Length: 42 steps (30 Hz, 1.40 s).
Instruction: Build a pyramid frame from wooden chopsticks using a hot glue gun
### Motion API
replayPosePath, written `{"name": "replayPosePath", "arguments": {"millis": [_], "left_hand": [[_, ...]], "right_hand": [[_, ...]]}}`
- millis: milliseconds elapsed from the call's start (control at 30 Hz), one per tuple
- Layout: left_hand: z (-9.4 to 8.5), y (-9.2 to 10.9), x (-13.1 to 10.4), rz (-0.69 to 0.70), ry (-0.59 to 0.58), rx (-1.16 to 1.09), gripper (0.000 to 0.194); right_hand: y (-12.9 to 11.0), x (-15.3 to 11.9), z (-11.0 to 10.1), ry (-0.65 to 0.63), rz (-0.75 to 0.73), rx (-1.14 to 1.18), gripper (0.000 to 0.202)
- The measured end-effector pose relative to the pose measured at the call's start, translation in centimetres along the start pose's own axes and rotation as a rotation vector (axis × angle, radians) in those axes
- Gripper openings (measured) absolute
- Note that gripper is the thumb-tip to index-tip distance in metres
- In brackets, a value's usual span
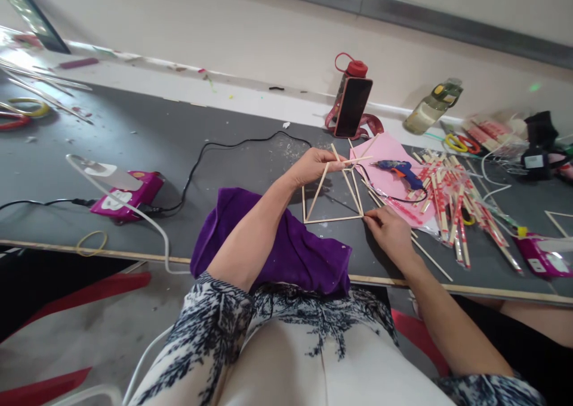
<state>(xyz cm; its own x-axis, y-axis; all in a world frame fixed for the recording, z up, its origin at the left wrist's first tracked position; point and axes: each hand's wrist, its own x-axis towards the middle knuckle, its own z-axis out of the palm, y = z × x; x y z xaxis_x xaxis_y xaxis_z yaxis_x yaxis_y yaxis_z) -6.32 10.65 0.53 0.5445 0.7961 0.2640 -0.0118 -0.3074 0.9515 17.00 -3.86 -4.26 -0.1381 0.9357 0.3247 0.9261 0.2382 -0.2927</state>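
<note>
A frame of thin wooden sticks [333,220] stands on the grey table, with a flat base and slanting sticks rising from it. My left hand [319,162] is closed on the sticks at its top, thumb and fingers pinched together. At the base's near right corner, the fingers of my right hand [388,230] pinch the stick end. Right of the frame, a blue glue gun [398,170] lies on pink paper [387,149]. A purple towel [286,245] lies under my left forearm.
Wrapped chopsticks [456,197] are heaped at the right. A phone [353,107] leans against a red-capped bottle, and a clear bottle [432,107] stands farther right. A black cable [201,155] crosses the table from a magenta tissue pack [129,197]. Scissors [456,143] lie behind the chopsticks.
</note>
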Motion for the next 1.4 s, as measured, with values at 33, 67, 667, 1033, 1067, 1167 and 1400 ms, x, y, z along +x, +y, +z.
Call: {"name": "replayPosePath", "arguments": {"millis": [33, 67, 667, 1033, 1067, 1167, 1400], "left_hand": [[0.0, 0.0, 0.0, -0.002, -0.001, 0.004, 0.036], [0.1, 0.0, 0.0, -0.004, 0.000, 0.009, 0.038], [0.1, 0.3, -0.3, -0.003, 0.015, 0.091, 0.034], [0.1, 0.4, -0.3, -0.014, 0.011, 0.104, 0.036], [0.1, 0.4, -0.4, -0.012, 0.009, 0.101, 0.036], [0.1, 0.4, -0.4, -0.010, 0.009, 0.099, 0.036], [0.2, 0.7, -0.4, -0.027, 0.033, 0.095, 0.034]], "right_hand": [[0.0, 0.0, 0.0, -0.005, -0.020, -0.020, 0.022], [0.0, 0.0, 0.0, -0.013, -0.042, -0.043, 0.023], [-1.0, 1.2, -0.3, -0.054, -0.157, -0.228, 0.022], [0.3, 0.2, -0.5, -0.022, -0.034, 0.216, 0.022], [0.3, 0.2, -0.4, -0.019, -0.019, 0.226, 0.022], [0.0, 0.6, -0.2, -0.038, 0.001, 0.245, 0.020], [-0.3, 1.2, 0.1, -0.013, 0.012, 0.299, 0.018]]}}
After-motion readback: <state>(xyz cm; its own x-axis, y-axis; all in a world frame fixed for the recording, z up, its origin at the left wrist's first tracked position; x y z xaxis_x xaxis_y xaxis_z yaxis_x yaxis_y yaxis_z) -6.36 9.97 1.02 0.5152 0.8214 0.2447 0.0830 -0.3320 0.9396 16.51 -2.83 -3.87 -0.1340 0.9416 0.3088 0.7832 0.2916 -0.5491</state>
